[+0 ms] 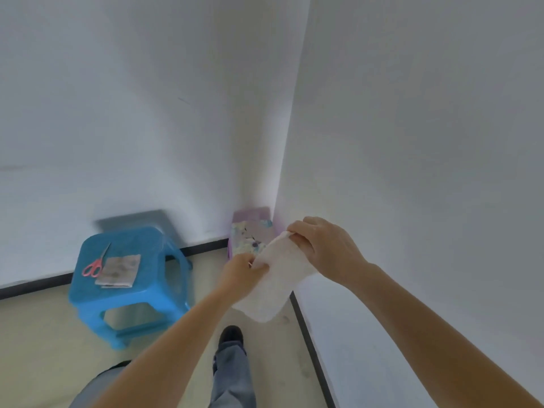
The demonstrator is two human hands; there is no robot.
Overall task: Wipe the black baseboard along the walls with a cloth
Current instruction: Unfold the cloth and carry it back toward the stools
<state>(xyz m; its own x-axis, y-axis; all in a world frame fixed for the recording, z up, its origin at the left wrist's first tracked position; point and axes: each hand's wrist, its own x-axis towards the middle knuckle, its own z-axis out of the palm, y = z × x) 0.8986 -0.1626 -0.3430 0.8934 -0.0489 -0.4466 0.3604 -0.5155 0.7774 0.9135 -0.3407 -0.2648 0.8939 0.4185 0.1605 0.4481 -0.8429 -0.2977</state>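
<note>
Evidently preparing, not yet wiping: holding a white cloth (276,279) aloft, pinched at its top edge by fingers of left hand (244,272) and right hand (326,248), well above the black baseboard (309,340) at the foot of the wall (412,172); next, likely stooping to it.

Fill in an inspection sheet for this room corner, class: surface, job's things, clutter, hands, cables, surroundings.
Surface: pale floor.
Job's things: white cloth held off the floor; black baseboard along both walls, not touched by it.
Clutter: blue stool bearing pink scissors and a folded patterned sheet; purple stool in the corner.
Hands: left hand and right hand both grip the cloth's top edge.
Cables: nothing seen.
Surroundings: white walls meeting at a corner.
</note>
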